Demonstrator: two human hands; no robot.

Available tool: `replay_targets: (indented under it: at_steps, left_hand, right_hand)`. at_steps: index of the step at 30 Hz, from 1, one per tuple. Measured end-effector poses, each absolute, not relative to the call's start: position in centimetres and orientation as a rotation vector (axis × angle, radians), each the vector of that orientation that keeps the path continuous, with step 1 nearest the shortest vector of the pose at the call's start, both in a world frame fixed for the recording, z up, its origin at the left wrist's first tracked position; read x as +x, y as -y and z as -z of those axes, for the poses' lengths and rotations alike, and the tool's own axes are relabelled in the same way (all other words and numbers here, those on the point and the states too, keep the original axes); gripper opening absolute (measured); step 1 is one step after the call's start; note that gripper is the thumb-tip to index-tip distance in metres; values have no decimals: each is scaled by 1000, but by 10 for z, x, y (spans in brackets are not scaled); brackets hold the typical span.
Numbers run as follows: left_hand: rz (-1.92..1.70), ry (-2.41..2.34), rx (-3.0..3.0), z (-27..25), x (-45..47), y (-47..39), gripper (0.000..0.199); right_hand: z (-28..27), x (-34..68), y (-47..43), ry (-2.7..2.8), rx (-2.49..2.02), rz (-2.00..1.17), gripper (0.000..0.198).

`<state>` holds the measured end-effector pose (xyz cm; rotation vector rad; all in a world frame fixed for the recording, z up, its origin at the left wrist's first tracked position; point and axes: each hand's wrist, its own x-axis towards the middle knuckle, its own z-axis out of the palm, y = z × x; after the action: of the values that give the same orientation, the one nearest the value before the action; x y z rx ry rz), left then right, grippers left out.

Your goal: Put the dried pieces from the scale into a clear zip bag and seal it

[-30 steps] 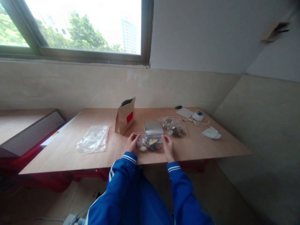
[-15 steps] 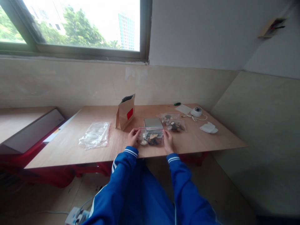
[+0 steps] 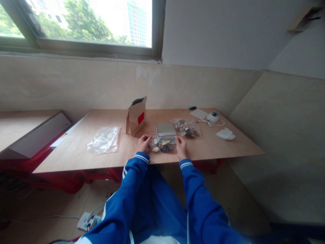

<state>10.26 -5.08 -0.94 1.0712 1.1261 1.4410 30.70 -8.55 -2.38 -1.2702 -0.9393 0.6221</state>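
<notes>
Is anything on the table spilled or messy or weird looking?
Nothing is spilled. The left hand and right hand hold a clear zip bag of dark dried pieces flat on the wooden table. The brown paper pouch with a red label stands open; the empty clear bags look crumpled.

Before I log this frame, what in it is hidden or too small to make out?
- Head view: the pieces in the zip bag between the left hand and right hand are too small to identify.
- Whether that bag's seal is closed: too small.
- The open paper bag: its own walls hide the inside.
- The second filled bag: contents too small.
</notes>
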Motion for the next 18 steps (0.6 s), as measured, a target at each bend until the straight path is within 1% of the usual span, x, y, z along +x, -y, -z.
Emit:
replay_targets:
  at_steps: [10, 18]
  left_hand:
    - [-1454, -1135, 1122, 8, 98, 49, 30]
    - [-1545, -1051, 1069, 13, 104, 47, 26]
  right_hand:
    - [26, 304, 85, 922, -1270, -626, 41]
    - [16, 304, 88, 932, -1264, -647, 43]
